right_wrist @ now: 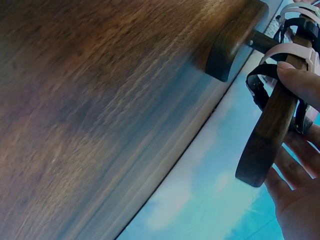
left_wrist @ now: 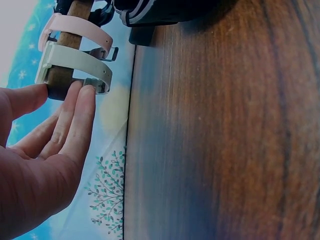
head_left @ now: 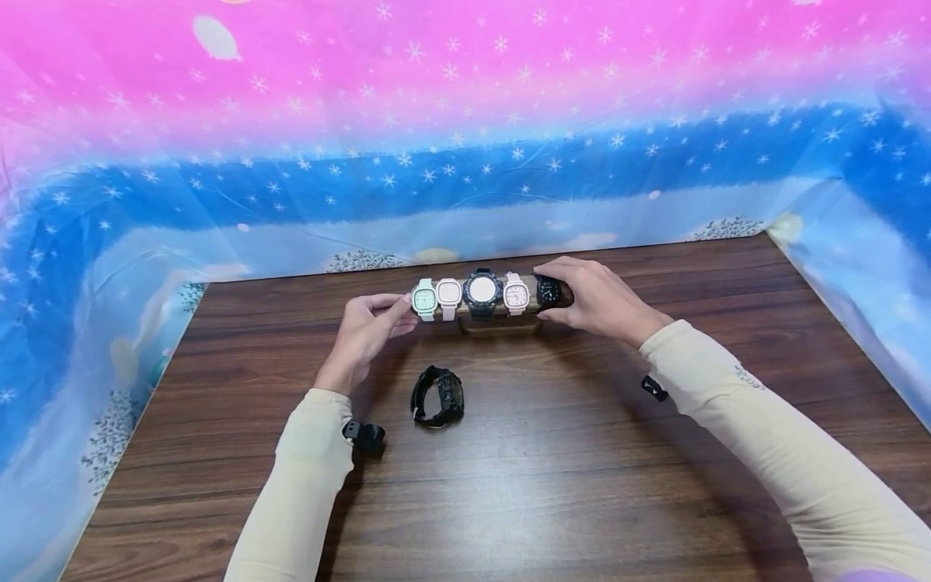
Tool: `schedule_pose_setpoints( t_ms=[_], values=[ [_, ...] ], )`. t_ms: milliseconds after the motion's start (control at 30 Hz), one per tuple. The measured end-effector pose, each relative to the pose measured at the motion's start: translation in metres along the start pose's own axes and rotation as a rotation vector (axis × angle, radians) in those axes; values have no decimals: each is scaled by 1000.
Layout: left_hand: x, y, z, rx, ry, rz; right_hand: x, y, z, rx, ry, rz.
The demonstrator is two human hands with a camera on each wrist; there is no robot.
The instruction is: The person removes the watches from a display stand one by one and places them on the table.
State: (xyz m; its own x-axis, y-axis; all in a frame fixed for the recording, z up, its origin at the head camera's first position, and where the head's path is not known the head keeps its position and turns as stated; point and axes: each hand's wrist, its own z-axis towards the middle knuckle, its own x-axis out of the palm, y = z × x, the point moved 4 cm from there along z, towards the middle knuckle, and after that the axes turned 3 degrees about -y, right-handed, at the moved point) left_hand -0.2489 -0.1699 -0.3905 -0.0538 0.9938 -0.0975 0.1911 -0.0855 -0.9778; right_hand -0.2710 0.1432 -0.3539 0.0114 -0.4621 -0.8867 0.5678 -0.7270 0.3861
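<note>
A wooden watch stand (right_wrist: 262,137) carries several watches in a row along its bar. From the left, the head view shows a mint green watch (head_left: 424,300), a pink watch (head_left: 449,292), a large round black watch (head_left: 483,307), another pink watch (head_left: 516,294) and a small black watch (head_left: 549,291). My left hand (head_left: 364,331) pinches the bar's left end, thumb on one side and fingertips by the mint strap's buckle. At the other end, my right hand (head_left: 607,299) grips the small black watch around the bar, its thumb on the strap; some fingers are partly hidden.
A loose black watch (head_left: 452,396) lies on its side on the brown wooden table (head_left: 553,485), in front of the stand. Behind the table hangs a pink and blue patterned cloth (head_left: 465,178), which also runs down both sides. Dark straps with devices (head_left: 366,436) circle both wrists.
</note>
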Motion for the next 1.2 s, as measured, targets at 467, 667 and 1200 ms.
schedule_pose_setpoints(
  t_ms=[467,667,1200],
  values=[
    [0,0,0,-3,3,10,-11,-15,-13,-7,-22,-5],
    [-1,0,0,-10,1,17,-15,-22,-18,-18,-34,-13],
    [0,-1,0,-4,4,27,-26,-39,-32,30,-49,-39]
  ],
)
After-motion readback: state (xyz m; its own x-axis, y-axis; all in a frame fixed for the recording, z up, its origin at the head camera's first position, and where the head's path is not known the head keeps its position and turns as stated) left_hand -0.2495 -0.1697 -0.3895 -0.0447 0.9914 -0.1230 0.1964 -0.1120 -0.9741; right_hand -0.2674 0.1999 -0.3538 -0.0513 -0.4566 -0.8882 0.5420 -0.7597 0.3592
